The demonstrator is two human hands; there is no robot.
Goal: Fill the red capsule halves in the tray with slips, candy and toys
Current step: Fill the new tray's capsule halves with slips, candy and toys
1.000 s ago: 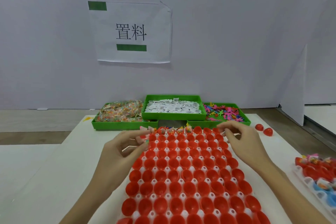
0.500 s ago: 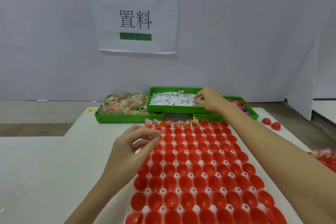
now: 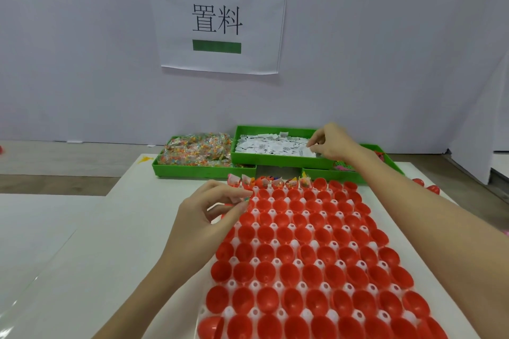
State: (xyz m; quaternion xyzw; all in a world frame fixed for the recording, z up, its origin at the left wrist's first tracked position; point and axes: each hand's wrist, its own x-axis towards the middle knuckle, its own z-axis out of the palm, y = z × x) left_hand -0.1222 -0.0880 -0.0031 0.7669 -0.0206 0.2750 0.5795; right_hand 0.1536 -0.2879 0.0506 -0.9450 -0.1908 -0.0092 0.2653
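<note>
A white tray [image 3: 275, 242] holds several rows of empty red capsule halves [image 3: 311, 272]. In its far row, several halves [image 3: 275, 183] hold candy and slips. My left hand [image 3: 203, 217] hovers over the tray's far left corner, thumb and fingertips pinching a small green piece [image 3: 249, 200]. My right hand [image 3: 330, 143] reaches into the middle green bin [image 3: 275, 162] and pinches white slips [image 3: 272, 144] at its right end.
A green bin of wrapped candy [image 3: 198, 150] stands at the left. Behind my right forearm, a green bin of coloured toys [image 3: 344, 173] is mostly hidden. Loose red halves [image 3: 432, 188] lie on the table at the right. A wall with a paper sign [image 3: 217, 19] stands behind.
My right hand left the tray's far right corner and reached forward into the slip bin. My left hand stayed at the far left corner, still pinching.
</note>
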